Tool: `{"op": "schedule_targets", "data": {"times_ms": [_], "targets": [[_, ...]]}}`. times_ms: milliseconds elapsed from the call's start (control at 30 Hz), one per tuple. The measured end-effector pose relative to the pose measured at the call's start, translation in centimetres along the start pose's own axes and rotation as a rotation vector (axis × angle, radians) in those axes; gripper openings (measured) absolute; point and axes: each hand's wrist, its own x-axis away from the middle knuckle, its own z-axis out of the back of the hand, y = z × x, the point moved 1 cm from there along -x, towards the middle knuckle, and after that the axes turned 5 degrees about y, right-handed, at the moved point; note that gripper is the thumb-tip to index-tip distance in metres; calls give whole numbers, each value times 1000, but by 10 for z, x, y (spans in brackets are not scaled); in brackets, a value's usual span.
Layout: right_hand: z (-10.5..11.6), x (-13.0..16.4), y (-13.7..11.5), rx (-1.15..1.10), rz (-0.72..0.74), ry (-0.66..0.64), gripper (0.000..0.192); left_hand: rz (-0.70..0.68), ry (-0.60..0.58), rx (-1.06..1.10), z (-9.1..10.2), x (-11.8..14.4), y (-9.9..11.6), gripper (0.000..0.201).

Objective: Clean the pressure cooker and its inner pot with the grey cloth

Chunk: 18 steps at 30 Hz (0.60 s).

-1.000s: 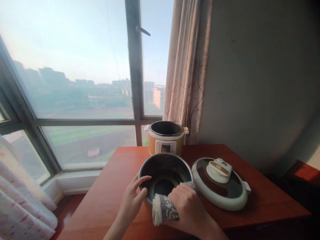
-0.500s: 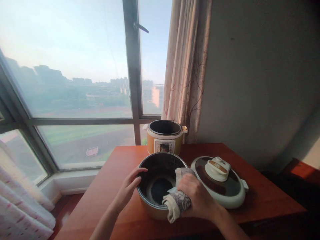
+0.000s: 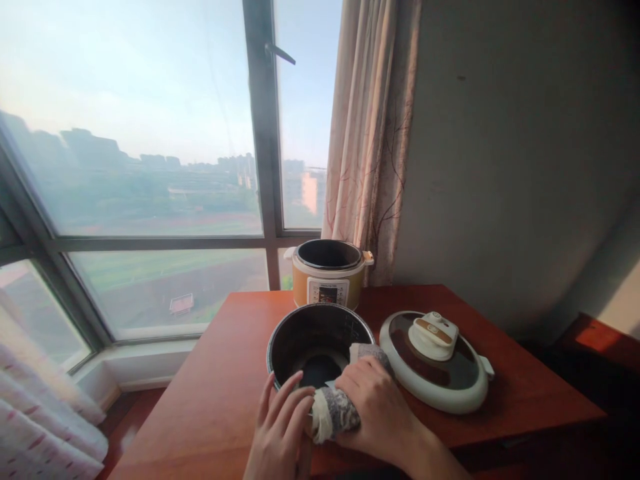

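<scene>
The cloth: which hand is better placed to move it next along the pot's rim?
Probably the right hand: at the rim of the pot, it grips the cloth. The left hand, beside the cloth, shows no clear grip.

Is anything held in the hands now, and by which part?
The right hand holds the bunched cloth around its middle. The left hand is at the near rim of the pot; whether it grips cannot be told.

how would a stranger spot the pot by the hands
Find the reddish-brown table beside the window, then the cooker near its far edge. The dark-lined pot is just in front. Unlike the cooker with its control panel and side handles, it shows neither.
</scene>
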Motion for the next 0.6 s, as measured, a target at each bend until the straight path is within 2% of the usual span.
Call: {"op": "schedule_targets", "data": {"times_ms": [167,333,400,600], "targets": [[-11,-1,-10,34,29,-10,40,47,74,47,4,-13,-8,25],[-8,-4,2,56,123,-52,50,-39,-114,110,13,-19,-33,19],[-1,-6,8,56,158,-101,52,-58,-146,125,16,-19,-45,19],[20,-14,25,27,202,-182,45,-98,-4,-29,25,-24,-87,27]]}}
